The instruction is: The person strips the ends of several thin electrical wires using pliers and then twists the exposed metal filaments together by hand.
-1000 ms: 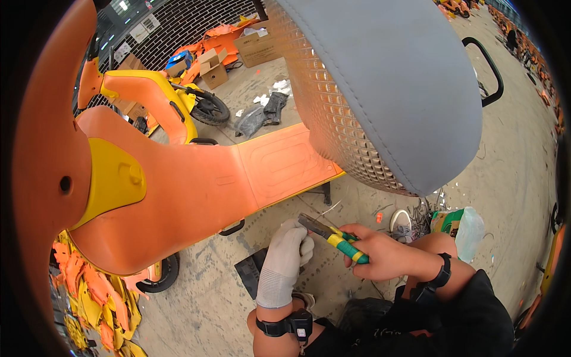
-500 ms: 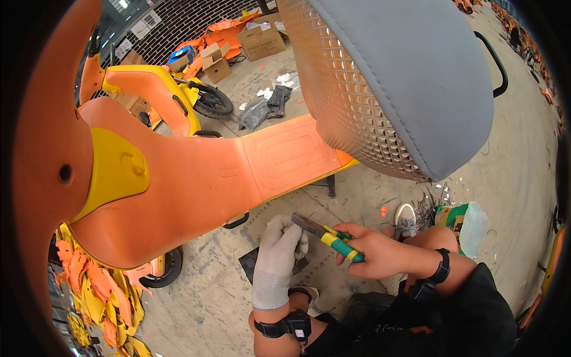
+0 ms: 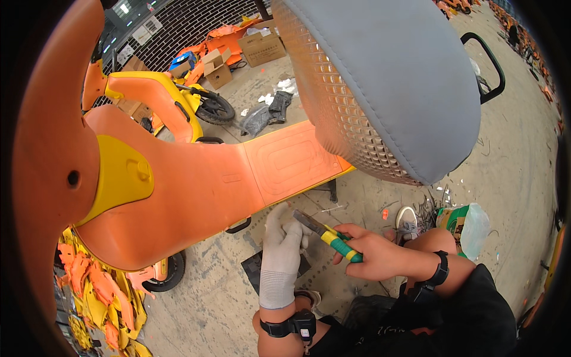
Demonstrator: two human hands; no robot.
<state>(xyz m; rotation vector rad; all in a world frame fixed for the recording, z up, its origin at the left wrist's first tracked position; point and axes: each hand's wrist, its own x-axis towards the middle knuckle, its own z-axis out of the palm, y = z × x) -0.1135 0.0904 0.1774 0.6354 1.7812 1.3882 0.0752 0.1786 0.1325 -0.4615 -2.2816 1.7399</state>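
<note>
My right hand [image 3: 376,253], bare, is wrapped round the green-and-yellow handles of a pair of pliers [image 3: 321,229]. The dark metal jaws point up and left, right by the fingers of my left hand [image 3: 282,233]. That hand wears a light grey knitted glove. Its thumb and fingers are bent together beside the jaws, with one finger raised; anything between them is too small to make out. Just beyond the jaws a thin pale strand [image 3: 331,209] shows against the floor. Above both hands stretches the orange footboard [image 3: 291,159] of a scooter with yellow edges.
A grey padded seat [image 3: 410,77] with a black handle [image 3: 496,74] overhangs the upper right. Broken orange and yellow panels [image 3: 101,291] lie at lower left. A green bag [image 3: 457,220] stands by my shoe [image 3: 407,223]. Cardboard boxes [image 3: 262,47] and another scooter [image 3: 154,95] are farther back.
A finger of my left hand has straightened upward, and the hand has shifted slightly right. The pliers stay in my right hand, nearly in place. The whole view has shifted slightly.
</note>
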